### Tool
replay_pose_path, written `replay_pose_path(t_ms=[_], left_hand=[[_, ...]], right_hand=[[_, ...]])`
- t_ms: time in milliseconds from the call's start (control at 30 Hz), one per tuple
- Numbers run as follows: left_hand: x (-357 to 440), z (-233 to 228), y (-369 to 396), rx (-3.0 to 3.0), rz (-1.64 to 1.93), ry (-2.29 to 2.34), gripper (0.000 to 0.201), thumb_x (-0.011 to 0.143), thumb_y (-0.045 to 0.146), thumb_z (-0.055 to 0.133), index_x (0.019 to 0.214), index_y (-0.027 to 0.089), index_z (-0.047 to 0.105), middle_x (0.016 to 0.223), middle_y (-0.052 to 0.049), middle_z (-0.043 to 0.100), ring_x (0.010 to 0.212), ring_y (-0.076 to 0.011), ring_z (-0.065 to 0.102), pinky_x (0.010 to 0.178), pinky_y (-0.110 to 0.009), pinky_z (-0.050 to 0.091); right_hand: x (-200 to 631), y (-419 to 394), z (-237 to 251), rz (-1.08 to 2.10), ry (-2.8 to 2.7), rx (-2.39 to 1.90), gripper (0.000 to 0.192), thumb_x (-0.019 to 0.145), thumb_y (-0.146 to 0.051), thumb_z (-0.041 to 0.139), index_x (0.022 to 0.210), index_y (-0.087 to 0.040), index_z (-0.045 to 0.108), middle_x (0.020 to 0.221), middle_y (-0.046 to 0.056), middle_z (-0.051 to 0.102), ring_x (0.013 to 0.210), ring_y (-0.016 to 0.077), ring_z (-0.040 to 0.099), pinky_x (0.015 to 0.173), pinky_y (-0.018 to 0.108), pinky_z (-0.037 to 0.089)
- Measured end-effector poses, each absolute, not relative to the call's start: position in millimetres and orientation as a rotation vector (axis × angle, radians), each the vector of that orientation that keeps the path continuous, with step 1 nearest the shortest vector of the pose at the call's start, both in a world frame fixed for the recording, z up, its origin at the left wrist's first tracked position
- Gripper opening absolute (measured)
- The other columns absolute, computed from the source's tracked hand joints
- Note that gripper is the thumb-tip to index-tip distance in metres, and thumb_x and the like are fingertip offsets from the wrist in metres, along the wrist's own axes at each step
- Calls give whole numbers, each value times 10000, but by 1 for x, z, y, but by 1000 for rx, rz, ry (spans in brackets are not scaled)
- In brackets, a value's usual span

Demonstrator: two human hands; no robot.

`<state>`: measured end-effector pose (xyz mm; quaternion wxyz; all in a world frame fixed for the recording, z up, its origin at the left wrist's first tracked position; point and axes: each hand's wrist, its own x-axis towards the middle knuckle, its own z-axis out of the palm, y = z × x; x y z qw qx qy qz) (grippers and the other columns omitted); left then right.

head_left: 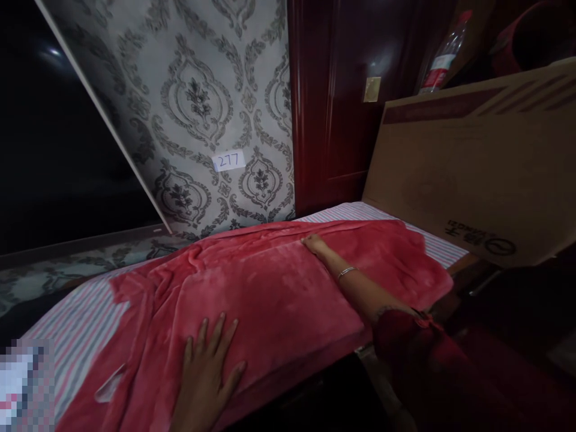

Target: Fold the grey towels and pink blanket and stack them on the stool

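Observation:
A red plush cloth lies spread over the surface in front of me, with a flat rectangular part raised in its middle and loose wrinkled folds around it. My left hand rests flat on the near left of that raised part, fingers spread. At its far right corner, my right hand has its fingers curled and pinched together on the cloth. A bracelet circles the right wrist. Near the lower left, a white tag shows on the cloth. What lies under the raised part is hidden.
Beneath the cloth is a striped sheet. A large cardboard box stands at the right, with a plastic bottle behind it. A dark screen fills the left. Patterned wallpaper and a dark red door are behind.

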<state>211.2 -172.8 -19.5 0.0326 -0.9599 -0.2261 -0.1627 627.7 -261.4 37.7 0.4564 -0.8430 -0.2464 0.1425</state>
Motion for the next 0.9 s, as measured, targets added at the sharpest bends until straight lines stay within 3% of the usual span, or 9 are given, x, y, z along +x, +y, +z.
replay_pose_path(t_ms=[133, 233, 400, 633, 767, 900], left_hand=[[214, -16, -175, -2972, -504, -692, 605, 945, 439, 471, 1531, 291, 444, 1631, -69, 371, 1527, -382, 246, 1184, -667, 236], [214, -14, -177, -2980, -505, -693, 604, 944, 436, 474, 1529, 288, 449, 1634, -77, 367, 1525, -385, 250, 1182, -671, 236], [214, -12, -177, -2991, -509, -695, 603, 941, 446, 483, 1525, 297, 458, 1626, -70, 385, 1528, -377, 247, 1184, -656, 247], [218, -4, -180, -2998, -442, -722, 606, 942, 455, 468, 1510, 245, 488, 1615, -102, 399, 1524, -393, 247, 1178, -670, 240], [219, 0, -182, -3008, -427, -732, 607, 939, 451, 463, 1508, 242, 493, 1623, -99, 385, 1528, -389, 235, 1179, -669, 240], [220, 0, -183, -3021, -439, -743, 607, 932, 460, 459, 1498, 247, 510, 1614, -99, 402, 1521, -394, 253, 1187, -663, 226]], right_hand=[[622, -276, 37, 449, -501, -2087, 330, 979, -441, 614, 964, -120, 690, 894, 56, 698, 755, 172, 663, 675, 314, 553], [617, -285, 34, 470, -477, -2069, 318, 905, -410, 703, 769, -123, 686, 745, 48, 683, 674, 183, 642, 605, 288, 488], [609, -291, 29, 454, -449, -2066, 222, 928, -339, 694, 843, -140, 644, 795, -8, 640, 676, 118, 590, 648, 268, 502], [586, -328, 39, 616, -479, -1918, 313, 852, -384, 727, 662, -156, 625, 527, -27, 530, 504, 109, 470, 516, 238, 380], [558, -375, 38, 741, -510, -1838, 359, 800, -482, 760, 703, -152, 657, 583, 8, 604, 503, 109, 484, 470, 226, 341], [535, -415, 27, 828, -630, -1673, 519, 679, -658, 790, 707, -162, 644, 578, -24, 558, 489, 86, 415, 458, 226, 287]])
